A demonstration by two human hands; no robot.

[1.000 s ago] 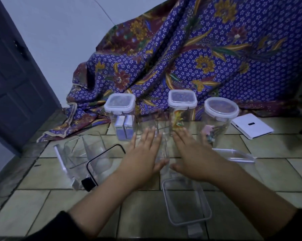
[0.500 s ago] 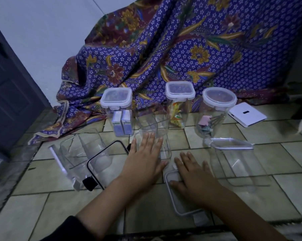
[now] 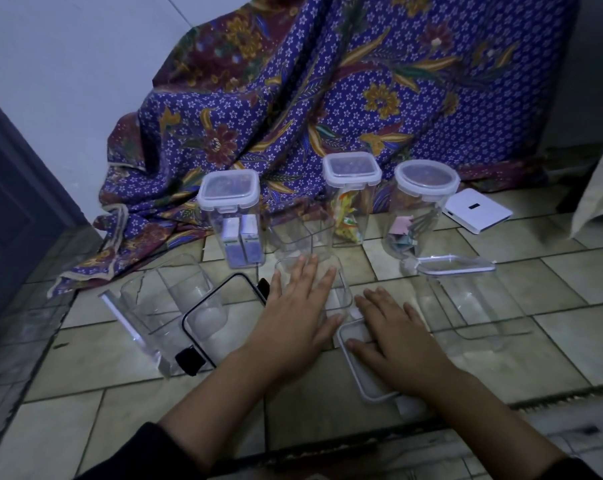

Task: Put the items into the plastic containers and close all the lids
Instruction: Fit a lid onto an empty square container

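Three lidded clear containers stand in a row at the back: a square one (image 3: 236, 220) with two small boxes, a tall one (image 3: 350, 199) with colourful packets, a round one (image 3: 419, 209) with pink and dark items. My left hand (image 3: 298, 311) lies flat, fingers straight, on a clear container (image 3: 340, 289) lying on the floor. My right hand (image 3: 393, 336) rests flat on a white-rimmed lid (image 3: 357, 367). Another open clear container (image 3: 473, 299) lies on its side to the right.
At the left lie more clear containers (image 3: 165, 299) and a black-rimmed lid (image 3: 206, 323). A further open clear container (image 3: 296, 237) stands between the lidded ones. A white flat box (image 3: 477, 209) sits at the back right. Patterned purple cloth (image 3: 328, 98) hangs behind. The floor is tiled.
Both hands have drawn back toward me. The right hand moved from beside the containers down onto the white-rimmed lid; the left stays flat on the lying container. The view tilted a little.
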